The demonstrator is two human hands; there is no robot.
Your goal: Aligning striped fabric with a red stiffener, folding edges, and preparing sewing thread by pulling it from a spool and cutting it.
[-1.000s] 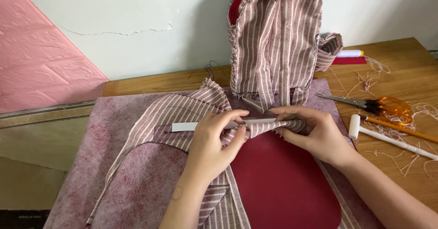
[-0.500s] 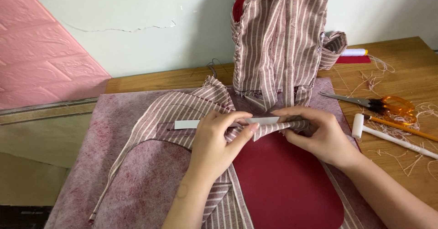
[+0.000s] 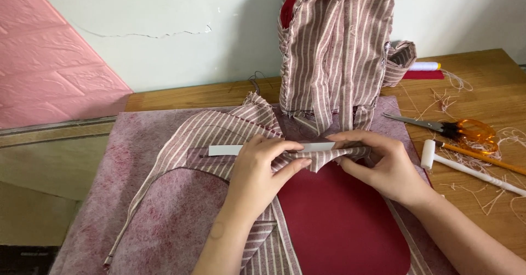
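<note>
A striped maroon-and-cream fabric piece (image 3: 211, 130) lies on a mottled pink felt mat (image 3: 148, 209), over a dark red rounded panel (image 3: 339, 225). My left hand (image 3: 263, 171) and my right hand (image 3: 383, 162) both pinch a folded edge of this striped fabric around a white flat strip (image 3: 224, 150), which sticks out to the left. Behind them an upright striped fabric form (image 3: 337, 50) leans against the wall.
On the wooden table (image 3: 482, 72) to the right lie orange-handled scissors (image 3: 455, 128), a small white-headed mallet (image 3: 466, 166), an orange stick (image 3: 482, 157), loose thread scraps and a white thread spool (image 3: 424, 66). A pink padded wall panel (image 3: 49, 61) is at left.
The view shifted slightly. Both hands stay on the fold; the white strip has slid a little further left out of the fabric.
</note>
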